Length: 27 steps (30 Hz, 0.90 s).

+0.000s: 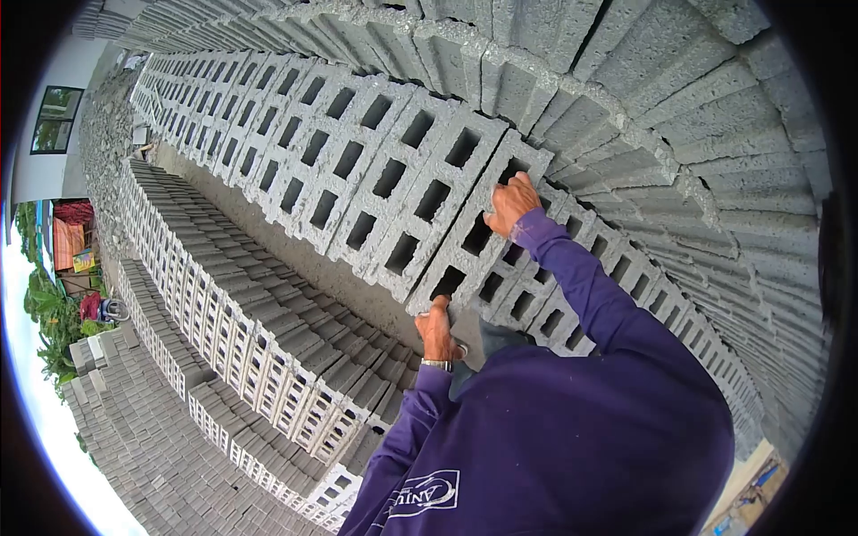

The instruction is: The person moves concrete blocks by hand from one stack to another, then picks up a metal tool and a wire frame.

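A grey hollow concrete block (462, 261) with three rectangular holes lies at the near end of a row of like blocks, holes facing up. My left hand (436, 330), with a metal band at the wrist, grips its lower-left end, the fingers curled at the end hole. At the opposite end, my right hand (513, 205) is closed over the block, fingertips reaching into its holes. A narrow dark gap separates this block from the neighbouring block (409, 179). Parts of the fingers inside the holes are hidden.
A tall stack of blocks (643, 98) rises along the right. More block rows (259, 348) stand to the left, across a strip of bare ground (268, 228). A gravel path (107, 170), a white building (54, 174) and greenery (45, 304) lie farther off.
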Available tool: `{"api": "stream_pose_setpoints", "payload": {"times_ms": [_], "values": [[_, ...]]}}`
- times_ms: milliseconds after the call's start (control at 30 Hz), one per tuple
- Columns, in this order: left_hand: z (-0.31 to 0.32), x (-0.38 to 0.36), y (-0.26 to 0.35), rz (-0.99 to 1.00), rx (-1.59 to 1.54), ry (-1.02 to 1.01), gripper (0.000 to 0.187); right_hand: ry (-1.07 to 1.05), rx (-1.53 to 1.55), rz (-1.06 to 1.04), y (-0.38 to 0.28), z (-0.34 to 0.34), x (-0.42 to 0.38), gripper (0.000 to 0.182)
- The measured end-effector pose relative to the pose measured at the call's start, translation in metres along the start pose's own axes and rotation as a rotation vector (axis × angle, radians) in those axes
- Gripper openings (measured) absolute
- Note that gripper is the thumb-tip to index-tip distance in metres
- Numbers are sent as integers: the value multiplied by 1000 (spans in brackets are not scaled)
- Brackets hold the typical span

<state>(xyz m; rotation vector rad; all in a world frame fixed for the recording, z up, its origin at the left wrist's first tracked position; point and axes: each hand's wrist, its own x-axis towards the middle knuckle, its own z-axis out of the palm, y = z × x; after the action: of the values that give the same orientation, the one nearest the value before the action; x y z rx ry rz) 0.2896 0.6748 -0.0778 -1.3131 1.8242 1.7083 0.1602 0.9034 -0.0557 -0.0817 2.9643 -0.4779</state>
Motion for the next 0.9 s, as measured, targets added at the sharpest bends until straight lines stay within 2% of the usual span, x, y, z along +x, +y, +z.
{"api": "stream_pose_setpoints", "payload": {"times_ms": [133, 167, 200, 233, 267, 300, 333, 400, 433, 467, 500, 533, 567, 633, 700, 800, 833, 867, 900], "values": [[5, -10, 24, -67, 111, -4, 34, -4, -33, 26, 4, 7, 2, 33], [2, -4, 17, -7, 105, -72, 42, 23, -63, 32, 3, 7, 5, 33], [-3, 1, 15, -15, 85, -62, 42, 47, -95, 36, 2, 6, 7, 34], [-9, 6, 14, -3, 147, -148, 45, 26, -108, 51, -1, 1, 7, 34], [-17, 8, 9, 0, 203, -228, 50, -35, -73, 57, -2, -5, 6, 36], [-24, 7, 3, 42, 151, -240, 76, -49, -92, 47, -4, -11, 2, 41], [-38, 2, -7, 22, 113, -208, 76, -56, -112, 31, -4, -13, 1, 45], [-69, 0, -18, 234, 25, -287, 85, 262, -152, -64, -7, -10, -10, 45], [-97, -9, -18, 192, 2, -344, 85, 282, -99, -47, -20, -20, -17, 44], [-123, -16, -25, 261, -43, -258, 74, 298, -47, -29, -35, -34, -25, 44], [-150, -38, -17, 206, -152, -127, 56, 272, -50, -73, -50, -37, -34, 44], [-187, -35, -39, 338, -162, -42, 50, 223, 126, 16, -66, -37, -43, 44], [-225, -36, -57, 396, -232, 84, 45, 170, 303, 107, -86, -35, -51, 45], [-312, -57, -73, 465, -257, 360, 41, 72, 322, 4, -136, -24, -73, 45], [-405, -82, -102, 501, -247, 685, 39, -132, 364, -107, -193, 3, -98, 44], [-541, -110, -158, 471, -61, 1097, 45, -452, 396, -264, -285, 47, -147, 46], [-576, -119, -173, 391, 109, 1199, 52, -577, 407, -313, -316, 62, -163, 48], [-607, -125, -186, 307, 282, 1268, 59, -694, 412, -341, -343, 75, -184, 50], [-638, -125, -202, 200, 391, 1224, 76, -756, 400, -423, -363, 96, -204, 55]]}}
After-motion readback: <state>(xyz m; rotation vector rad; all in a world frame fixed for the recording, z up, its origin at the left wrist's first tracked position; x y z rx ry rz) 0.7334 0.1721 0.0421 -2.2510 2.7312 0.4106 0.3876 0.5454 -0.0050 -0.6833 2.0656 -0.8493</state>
